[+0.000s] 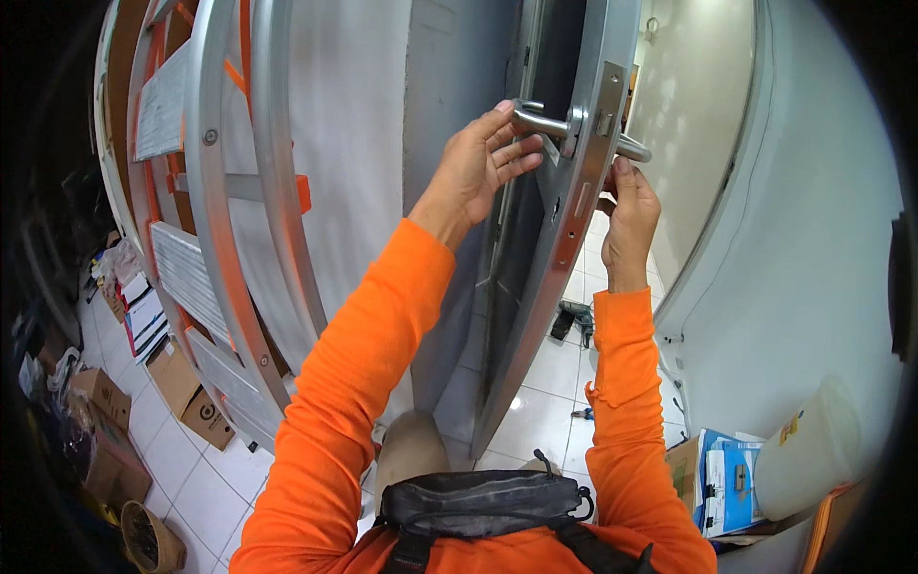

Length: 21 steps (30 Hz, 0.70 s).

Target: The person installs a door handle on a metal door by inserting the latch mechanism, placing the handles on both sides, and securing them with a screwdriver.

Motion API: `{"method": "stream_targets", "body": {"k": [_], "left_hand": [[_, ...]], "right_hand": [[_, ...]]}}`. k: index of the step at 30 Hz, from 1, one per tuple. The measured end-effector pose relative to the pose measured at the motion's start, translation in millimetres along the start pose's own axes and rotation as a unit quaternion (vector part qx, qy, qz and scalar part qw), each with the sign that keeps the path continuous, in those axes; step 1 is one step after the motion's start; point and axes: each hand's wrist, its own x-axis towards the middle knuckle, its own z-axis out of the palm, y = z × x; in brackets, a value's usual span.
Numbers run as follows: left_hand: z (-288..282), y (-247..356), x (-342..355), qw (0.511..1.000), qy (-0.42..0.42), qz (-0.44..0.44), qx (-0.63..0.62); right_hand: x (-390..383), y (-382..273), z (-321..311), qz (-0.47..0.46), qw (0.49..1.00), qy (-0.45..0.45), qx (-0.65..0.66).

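A grey door (521,383) stands open in front of me, its steel latch plate (586,196) on the edge and a silver lever handle on each face. My left hand (475,167) holds the end of the left lever (545,124) between thumb and index finger, the other fingers loosely curled. My right hand (627,220) is closed with its thumb at the underside of the right lever (634,148), its other fingers partly hidden.
An aluminium ladder (206,249) leans at the left beside cardboard boxes (182,378) and a basket (143,531). A green-and-black power tool (574,316) lies on the tiled floor beyond the door. Folders (727,478) and a white bin (803,450) stand at the right.
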Motion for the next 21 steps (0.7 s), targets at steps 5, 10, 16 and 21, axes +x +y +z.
{"method": "stream_targets", "body": {"k": [5, 10, 16, 21], "left_hand": [[-2, 1, 0, 1.000, -0.014, -0.001, 0.006], [-9, 1, 4, 0.999, -0.051, -0.019, 0.000], [-7, 2, 5, 0.999, -0.023, -0.011, 0.024], [-10, 2, 7, 0.999, -0.029, -0.011, 0.035]], "right_hand": [[-7, -3, 8, -0.049, 0.999, 0.021, 0.008], [-6, 1, 6, -0.009, 0.999, 0.025, 0.022], [-1, -4, 4, 0.011, 1.000, -0.008, 0.004], [-9, -12, 10, -0.029, 0.998, 0.014, 0.052]]}}
